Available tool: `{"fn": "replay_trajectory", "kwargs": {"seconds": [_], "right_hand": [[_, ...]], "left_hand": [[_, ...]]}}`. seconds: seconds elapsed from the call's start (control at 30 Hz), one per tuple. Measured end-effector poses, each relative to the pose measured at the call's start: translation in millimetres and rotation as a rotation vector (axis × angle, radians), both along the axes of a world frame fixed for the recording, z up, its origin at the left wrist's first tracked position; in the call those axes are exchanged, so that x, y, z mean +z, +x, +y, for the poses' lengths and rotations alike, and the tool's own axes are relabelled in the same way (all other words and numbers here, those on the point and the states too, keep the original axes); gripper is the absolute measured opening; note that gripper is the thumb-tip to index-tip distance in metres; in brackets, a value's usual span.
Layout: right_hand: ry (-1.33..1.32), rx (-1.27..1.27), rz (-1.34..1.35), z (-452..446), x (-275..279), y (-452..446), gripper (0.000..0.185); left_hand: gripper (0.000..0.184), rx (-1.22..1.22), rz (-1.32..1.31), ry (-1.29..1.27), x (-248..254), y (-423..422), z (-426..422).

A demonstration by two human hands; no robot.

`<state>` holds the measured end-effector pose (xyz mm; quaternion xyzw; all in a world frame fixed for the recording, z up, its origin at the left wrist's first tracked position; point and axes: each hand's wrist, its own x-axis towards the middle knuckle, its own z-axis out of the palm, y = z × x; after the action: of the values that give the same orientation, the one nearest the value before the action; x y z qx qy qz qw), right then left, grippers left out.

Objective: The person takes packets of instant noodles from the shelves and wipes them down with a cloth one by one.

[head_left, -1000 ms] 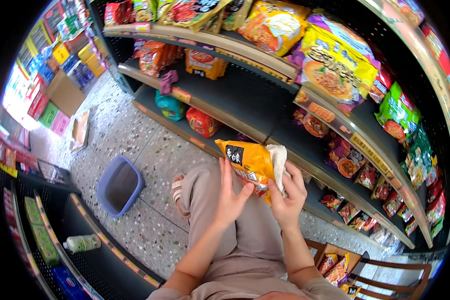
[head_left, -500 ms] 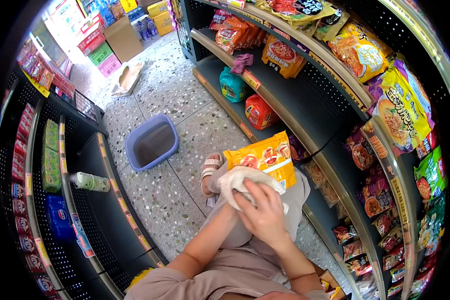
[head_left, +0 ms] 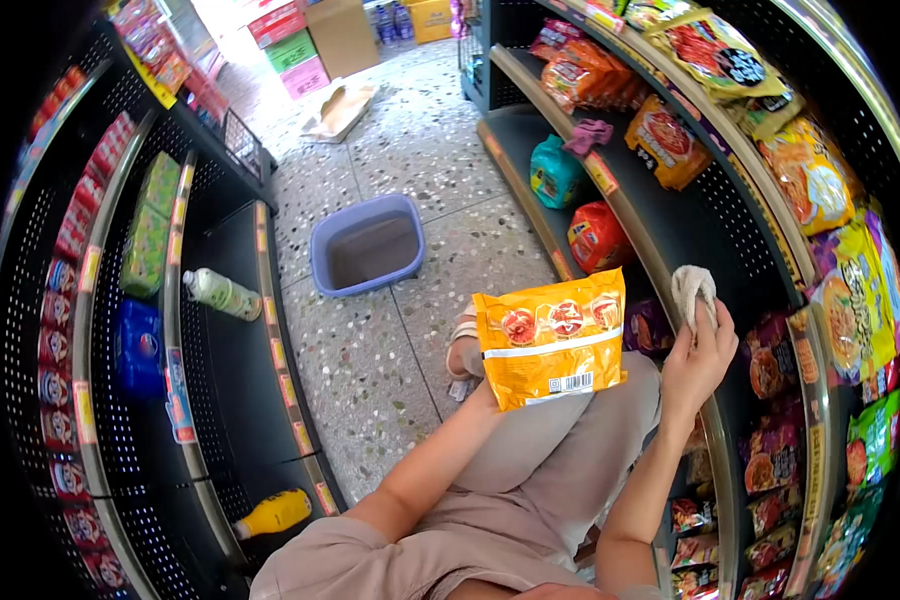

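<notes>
An orange multi-pack bag of instant noodles (head_left: 552, 365) is held up over my knees, its barcode side towards me. My left hand (head_left: 486, 398) grips it from behind and below at the left end; most of the fingers are hidden by the bag. Off to the right, my right hand (head_left: 700, 362) pinches a bunched whitish cloth (head_left: 692, 292) at the edge of the right-hand shelf (head_left: 660, 290). The cloth and the noodle bag are apart.
On the floor ahead stands a blue-purple tub (head_left: 368, 285) of murky water. The right shelves carry a teal jug (head_left: 555, 172), a red package (head_left: 598, 237), a purple cloth (head_left: 588, 136) and noodle bags. Opposite, a bottle (head_left: 222, 293) and a yellow bottle (head_left: 275, 513) lie on the shelves.
My right hand has carried the cloth off the noodle bag, rightwards to the shelf edge. The bag is now lifted and uncovered in my left hand. The view has turned.
</notes>
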<state>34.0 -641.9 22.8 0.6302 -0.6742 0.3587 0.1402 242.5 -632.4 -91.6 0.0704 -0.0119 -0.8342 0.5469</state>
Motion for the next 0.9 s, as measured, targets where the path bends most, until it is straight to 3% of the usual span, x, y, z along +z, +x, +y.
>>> {"fn": "replay_trajectory", "kwargs": {"seconds": [0.07, 0.2, 0.33, 0.43, 0.67, 0.7, 0.77, 0.9], "right_hand": [[-0.109, 0.207, -0.043, 1, 10, 24, 0.039], [-0.063, 0.695, 0.012, 14, 33, 90, 0.040], [-0.020, 1.065, 0.135, 31, 22, 148, 0.029], [-0.010, 1.179, 0.249, 33, 11, 175, 0.029], [0.000, 1.118, 0.082, -11, 10, 195, 0.027], [-0.007, 1.079, 0.053, -21, 8, 196, 0.029], [0.029, 0.938, 0.061, -44, 5, 190, 0.027], [0.056, 0.586, 0.128, -77, -21, 164, 0.024]], "left_hand": [[0.059, -0.025, 0.068, -0.065, 7, 3, 0], [0.053, -0.011, 0.294, -0.252, -23, 2, -14], [0.052, 0.103, 0.146, -0.195, -13, 16, -5], [0.051, 0.207, 0.029, -0.169, -6, 30, 3], [0.050, 0.562, -0.314, -0.111, -16, 74, 21], [0.053, 0.513, -0.289, -0.114, 22, 83, 31], [0.058, 0.407, 0.082, -0.255, 10, 103, 37], [0.064, 0.370, 0.065, -0.024, 3, 134, 39]]}}
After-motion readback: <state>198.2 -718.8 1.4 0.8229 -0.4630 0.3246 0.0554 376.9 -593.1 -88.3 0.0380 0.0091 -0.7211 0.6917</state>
